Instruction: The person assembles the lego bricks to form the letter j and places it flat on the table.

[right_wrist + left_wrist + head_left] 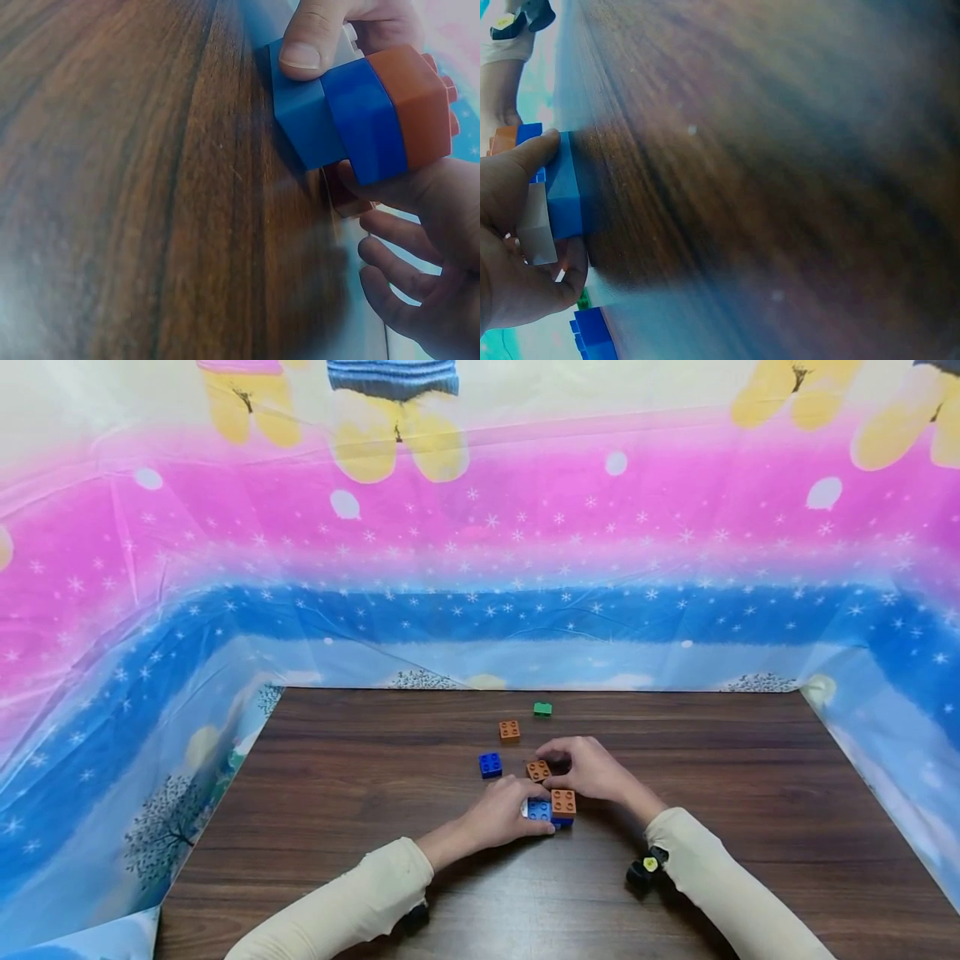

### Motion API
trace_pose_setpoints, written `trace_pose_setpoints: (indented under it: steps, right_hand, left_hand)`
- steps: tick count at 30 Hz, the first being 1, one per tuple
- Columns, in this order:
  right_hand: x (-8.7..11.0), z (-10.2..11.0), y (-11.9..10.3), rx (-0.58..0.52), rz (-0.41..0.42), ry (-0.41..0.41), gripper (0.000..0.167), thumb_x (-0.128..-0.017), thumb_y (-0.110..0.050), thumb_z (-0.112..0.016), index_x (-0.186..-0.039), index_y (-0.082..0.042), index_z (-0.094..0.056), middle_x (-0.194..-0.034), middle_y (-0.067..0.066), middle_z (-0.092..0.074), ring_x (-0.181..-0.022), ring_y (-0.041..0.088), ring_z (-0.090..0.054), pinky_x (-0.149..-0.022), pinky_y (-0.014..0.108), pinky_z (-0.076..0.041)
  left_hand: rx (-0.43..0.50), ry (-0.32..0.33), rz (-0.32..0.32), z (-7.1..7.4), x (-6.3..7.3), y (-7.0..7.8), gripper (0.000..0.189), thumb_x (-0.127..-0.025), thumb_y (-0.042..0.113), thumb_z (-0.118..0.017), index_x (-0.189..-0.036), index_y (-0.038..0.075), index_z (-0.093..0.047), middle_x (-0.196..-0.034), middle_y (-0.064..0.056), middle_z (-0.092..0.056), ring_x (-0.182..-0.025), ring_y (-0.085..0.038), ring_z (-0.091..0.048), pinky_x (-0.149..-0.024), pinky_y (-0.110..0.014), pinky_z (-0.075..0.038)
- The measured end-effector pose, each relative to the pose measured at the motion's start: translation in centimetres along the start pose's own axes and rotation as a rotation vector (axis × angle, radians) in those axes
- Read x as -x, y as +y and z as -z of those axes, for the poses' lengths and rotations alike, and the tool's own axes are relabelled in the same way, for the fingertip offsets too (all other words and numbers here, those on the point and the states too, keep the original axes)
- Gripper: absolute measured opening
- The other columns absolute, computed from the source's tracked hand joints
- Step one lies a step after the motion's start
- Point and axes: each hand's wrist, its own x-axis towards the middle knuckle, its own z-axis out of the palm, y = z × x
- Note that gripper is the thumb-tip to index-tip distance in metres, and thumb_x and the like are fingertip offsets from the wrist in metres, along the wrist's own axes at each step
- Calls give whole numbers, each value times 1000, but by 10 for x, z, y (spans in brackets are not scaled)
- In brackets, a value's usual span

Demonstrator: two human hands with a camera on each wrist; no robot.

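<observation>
My left hand (502,812) grips a small stack of toy building bricks on the table, thumb on the near side. The stack has a light blue brick (564,187) at the bottom and a white brick (537,225) on one end. On its right end sits a dark blue brick (365,120), topped by an orange brick (411,105). Just behind the stack, my right hand (592,768) pinches a separate orange brick (537,770) between thumb and index finger. In the right wrist view the stack hides most of that brick, and the other fingers hang loosely curved.
Loose bricks lie farther back on the dark wooden table (337,760): a blue one (491,765) left of the hands, an orange one (509,731) beyond it, and a green one (542,709) near the rear edge. A printed cloth (480,610) surrounds the table's back and sides.
</observation>
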Motion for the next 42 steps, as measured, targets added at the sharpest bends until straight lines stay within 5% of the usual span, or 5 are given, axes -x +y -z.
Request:
trace_pose_setpoints:
  steps: [22,34,42]
  right_hand:
    - [4,1,1,63,12,10,38,-86,-20,-85,-122,-15,-73,-114,0,-72,-103,18,-67,-87,41,-55]
    - [9,9,0,75,-23,46,37,-87,-22,-83,-123,-15,-73,-108,-3,-70,-91,11,-63,-78,36,-54]
    - [16,20,-3,2,-87,64,40,-91,-24,-80,-128,-17,-69,-114,3,-72,-97,19,-68,-81,42,-57]
  left_hand:
    - [-12,-3,7,-1,-1,1,42,-90,35,-80,-123,11,-74,-113,1,-75,-96,-9,-64,-86,-30,-49]
    - [-7,1,6,-1,-1,0,44,-90,36,-80,-124,10,-73,-116,-1,-74,-98,-11,-63,-84,-28,-48]
    - [-11,8,0,-1,0,1,44,-89,35,-81,-124,9,-73,-116,-2,-75,-97,-12,-63,-82,-27,-48]
